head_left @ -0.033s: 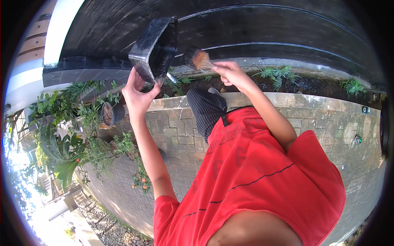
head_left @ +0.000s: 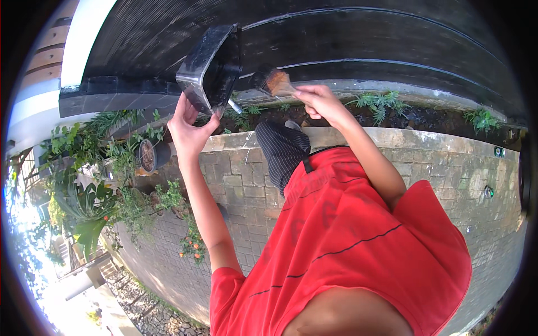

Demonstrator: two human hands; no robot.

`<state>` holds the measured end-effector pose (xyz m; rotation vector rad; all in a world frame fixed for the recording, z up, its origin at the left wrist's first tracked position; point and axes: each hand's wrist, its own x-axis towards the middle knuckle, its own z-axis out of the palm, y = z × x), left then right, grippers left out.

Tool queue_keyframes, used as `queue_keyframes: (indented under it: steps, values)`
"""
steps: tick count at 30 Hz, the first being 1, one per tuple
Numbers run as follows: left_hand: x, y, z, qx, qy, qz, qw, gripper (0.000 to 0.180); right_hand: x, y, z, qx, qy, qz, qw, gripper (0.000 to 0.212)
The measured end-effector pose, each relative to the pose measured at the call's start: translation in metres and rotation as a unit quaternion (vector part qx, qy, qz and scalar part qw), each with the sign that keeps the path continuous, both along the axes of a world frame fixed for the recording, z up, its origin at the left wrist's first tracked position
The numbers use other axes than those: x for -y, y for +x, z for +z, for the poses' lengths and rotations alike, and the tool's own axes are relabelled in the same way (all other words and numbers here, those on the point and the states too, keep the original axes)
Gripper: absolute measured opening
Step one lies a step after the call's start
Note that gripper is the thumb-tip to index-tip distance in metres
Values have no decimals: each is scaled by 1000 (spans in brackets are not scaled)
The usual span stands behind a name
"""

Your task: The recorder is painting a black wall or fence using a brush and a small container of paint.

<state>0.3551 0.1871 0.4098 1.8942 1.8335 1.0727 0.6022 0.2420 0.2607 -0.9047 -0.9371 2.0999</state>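
My left hand grips the lower end of a paint-smeared, box-shaped plastic container, thumb on one side and fingers on the other. The container is tilted, its dark open side facing right. In my right hand is a wide paintbrush, held by its handle. Its dark bristles point left toward the container, a short gap away, in front of the black wall. The bristle tips blend into the dark wall.
Below the wall runs a soil strip with ferns, edged by a concrete curb. Paving bricks cover the ground behind it. Potted plants stand at left, including a grey pot. A small green-topped fixture sits at right.
My right hand and the paintbrush have shifted slightly to the right, away from the container. My left hand and the container stay nearly in place.
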Motion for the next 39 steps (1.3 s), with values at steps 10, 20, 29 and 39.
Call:
queue_keyframes:
  steps: [10,20,29,39]
  values:
    - [11,-8,-54,202,-40,6,979,68,-7,23,50,164,139,79,974,32]
    - [18,9,-78,255,-28,-8,967,66,-32,3,56,263,234,144,925,31]
    - [31,22,-99,334,1,6,943,63,-46,1,44,327,383,61,862,28]
    - [33,34,-115,308,-21,46,950,68,-35,-9,70,438,515,64,734,27]
